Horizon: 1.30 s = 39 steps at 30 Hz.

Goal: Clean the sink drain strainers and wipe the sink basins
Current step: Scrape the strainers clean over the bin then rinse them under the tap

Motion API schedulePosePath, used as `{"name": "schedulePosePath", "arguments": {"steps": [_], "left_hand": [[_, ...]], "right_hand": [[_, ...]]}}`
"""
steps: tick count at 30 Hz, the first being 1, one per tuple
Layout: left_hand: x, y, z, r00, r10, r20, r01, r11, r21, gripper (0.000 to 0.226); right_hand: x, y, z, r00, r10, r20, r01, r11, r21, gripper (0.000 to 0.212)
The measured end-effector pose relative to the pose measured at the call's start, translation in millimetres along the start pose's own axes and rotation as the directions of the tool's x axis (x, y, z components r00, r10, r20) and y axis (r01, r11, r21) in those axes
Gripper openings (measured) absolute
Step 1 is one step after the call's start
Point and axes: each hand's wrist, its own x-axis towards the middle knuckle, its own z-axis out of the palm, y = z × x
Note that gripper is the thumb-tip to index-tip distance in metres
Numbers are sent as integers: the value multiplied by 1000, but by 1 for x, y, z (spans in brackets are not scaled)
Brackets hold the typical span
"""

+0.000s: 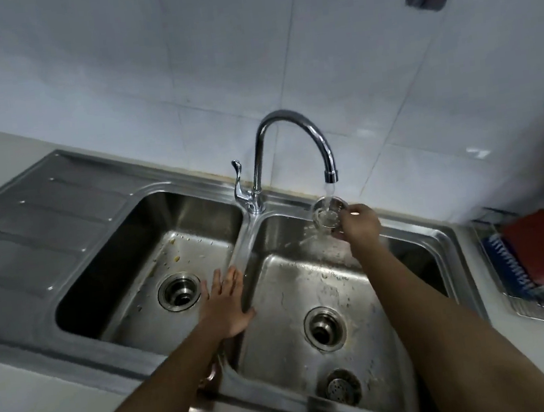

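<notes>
My right hand [359,221] grips a round metal drain strainer [327,212] under the running tap [330,173], over the back of the right basin [285,306]. Water splashes off the strainer. My left hand [226,302] lies flat with straight fingers on the divider between the two basins. A second strainer [340,388] lies on the right basin's floor near the front, below the open drain hole [323,328]. The left basin [127,256] has food bits on its floor and an open drain [179,291].
A ribbed steel drainboard [29,226] lies left of the basins. The tap lever [237,179] stands at the back between the basins. At the right, a wire rack [532,298] holds a red cloth [539,246] and a blue item. White tiles cover the wall behind.
</notes>
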Motion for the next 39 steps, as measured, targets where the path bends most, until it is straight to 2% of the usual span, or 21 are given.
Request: {"name": "schedulePosePath", "arguments": {"steps": [1, 3, 5, 7, 10, 13, 15, 16, 19, 24, 28, 31, 32, 34, 36, 37, 39], "left_hand": [[4, 8, -9, 999, -30, 34, 32, 998, -59, 81], [7, 32, -34, 997, -73, 11, 72, 933, -353, 67], [12, 61, -60, 994, -73, -75, 3, 734, -679, 53], [14, 90, -86, 994, -38, -98, -66, 503, -862, 48], [14, 120, -114, 999, 19, -45, -48, 283, -958, 52], [17, 134, -128, 999, 25, 29, 23, 200, -980, 51], [19, 139, -130, 999, -27, 20, 23, 122, -992, 44], [23, 141, -129, 998, -69, 1, 8, 96, -995, 41], [30, 143, -123, 988, -138, -67, -48, 139, -989, 38], [26, 153, -121, 985, -170, -25, 3, 164, -986, 49], [30, 162, -131, 983, -174, 60, 57, -23, -998, 48], [32, 164, -137, 984, -139, 115, 102, -100, -990, 47], [33, 164, -138, 984, -131, 122, 108, -105, -989, 46], [35, 164, -140, 984, -141, 112, 101, -86, -991, 44], [39, 163, -142, 982, -169, 88, 80, -55, -995, 43], [41, 163, -144, 981, -176, 77, 69, -50, -996, 43], [43, 164, -147, 981, -179, 78, 71, -48, -996, 45]], "right_hand": [[-5, -6, -4, 1000, -22, -21, 22, 1000, 6, 8], [-16, -12, -9, 999, -27, 45, 28, 999, -32, 8], [-26, -17, -12, 996, -29, 85, 31, 999, -23, 11], [-35, -25, -15, 995, -22, 95, 21, 1000, 17, 11], [-39, -27, -12, 982, -60, 182, 73, 995, -62, 11], [-36, -25, -12, 978, -100, 185, 118, 989, -91, 13], [-28, -18, -10, 975, -106, 197, 121, 991, -63, 9], [-22, -14, -10, 972, -122, 200, 135, 990, -48, 12], [-17, -10, -14, 980, -105, 169, 105, 994, 5, 26], [-44, -31, -28, 979, 119, 163, -164, 942, 294, 34], [-44, -32, -30, 968, 207, 142, -246, 893, 376, 29], [-39, -29, -35, 967, 242, 77, -251, 866, 432, 15], [-35, -27, -36, 971, 234, 49, -233, 879, 416, 14], [-27, -23, -39, 979, 187, -83, -168, 968, 189, 29], [-29, -29, -41, 978, -9, -209, -9, 996, -86, 32], [-30, -34, -41, 972, -123, -200, 92, 983, -158, 28], [-30, -45, -38, 958, -273, -89, 250, 945, -210, 20]]}}
